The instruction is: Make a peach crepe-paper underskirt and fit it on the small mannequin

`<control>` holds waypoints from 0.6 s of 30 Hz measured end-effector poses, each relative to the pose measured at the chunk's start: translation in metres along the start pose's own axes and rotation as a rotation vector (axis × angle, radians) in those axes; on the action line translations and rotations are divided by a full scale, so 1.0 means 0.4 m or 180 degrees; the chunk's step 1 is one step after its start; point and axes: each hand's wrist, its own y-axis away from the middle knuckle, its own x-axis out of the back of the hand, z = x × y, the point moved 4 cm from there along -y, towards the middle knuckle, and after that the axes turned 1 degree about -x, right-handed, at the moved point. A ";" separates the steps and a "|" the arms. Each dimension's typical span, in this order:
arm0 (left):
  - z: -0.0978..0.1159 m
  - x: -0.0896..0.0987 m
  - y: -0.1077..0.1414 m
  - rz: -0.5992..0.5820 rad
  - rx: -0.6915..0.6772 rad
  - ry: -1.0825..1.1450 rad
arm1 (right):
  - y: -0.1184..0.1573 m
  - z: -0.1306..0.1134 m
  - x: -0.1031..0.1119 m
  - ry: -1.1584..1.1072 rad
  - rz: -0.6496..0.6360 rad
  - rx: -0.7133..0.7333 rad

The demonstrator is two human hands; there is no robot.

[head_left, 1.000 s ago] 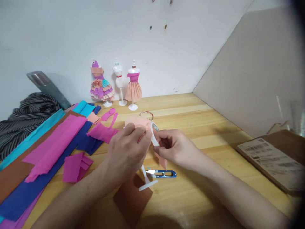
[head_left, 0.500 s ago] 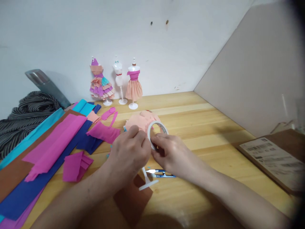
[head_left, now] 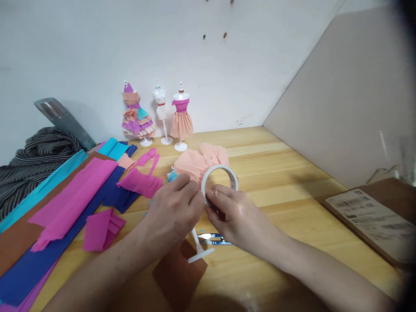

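Tape roll [head_left: 235, 177], one, white: mid-view, edge raised, centre of the clock for all entries. Lower-left rim pinched between thumb and fingers of the right hand [head_left: 232, 212], which lies at 5 o'clock.

Left hand [head_left: 177, 206]: at 8 o'clock, just beside the roll. Fingers curled inward, tips hidden; whether it grips anything cannot be told.

Gathered peach skirt piece [head_left: 204, 159]: at 11 o'clock, just behind the roll; contact between the two cannot be told.

Miniature dress-form stand [head_left: 196, 245], white: tilted, round base between 6 and 7 o'clock, upper end hidden by the left hand.

Thread snips [head_left: 214, 239], blue: on the wooden table [head_left: 279, 264] at 6 o'clock, partly covered by the right hand.

Brown sheet [head_left: 178, 277]: at 7 o'clock.

Miniature dress forms, three, upright near the wall: ruffled multicolour dress [head_left: 138, 117] on one at 10 o'clock; bare white form [head_left: 160, 104] with red waistband, between 10 and 11; magenta-and-peach dress [head_left: 181, 119] on one at 11.

Magenta strapped piece [head_left: 141, 183]: at 9 o'clock.

Folded magenta piece [head_left: 103, 230]: between 8 and 9.

Labelled cardboard parcel [head_left: 367, 221]: between 3 and 4, well apart.
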 end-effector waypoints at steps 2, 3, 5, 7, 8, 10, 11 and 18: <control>-0.003 -0.005 0.003 0.0006 0.0051 0.0069 | 0.000 0.001 -0.002 -0.0021 0.0000 -0.0011; -0.005 -0.008 0.005 0.0015 0.0110 0.0114 | 0.000 0.001 -0.003 -0.0029 0.0004 -0.0015; -0.009 -0.013 0.009 0.0057 0.0222 0.0235 | 0.000 0.002 -0.007 -0.0024 0.0021 -0.0022; -0.011 -0.019 0.011 0.0124 0.0282 0.0335 | -0.001 0.005 -0.011 -0.0022 0.0036 -0.0058; -0.012 -0.022 0.012 0.0170 0.0289 0.0359 | -0.002 0.007 -0.012 -0.0032 0.0051 -0.0090; -0.016 -0.027 0.012 0.0255 0.0322 0.0365 | -0.005 0.011 -0.012 -0.0097 0.0050 -0.0186; -0.019 -0.029 0.011 0.0272 0.0363 0.0378 | -0.007 0.013 -0.011 -0.0162 0.0035 -0.0238; -0.056 -0.028 0.008 0.0239 0.0859 0.1256 | -0.028 0.019 0.014 -0.0516 -0.0192 -0.0553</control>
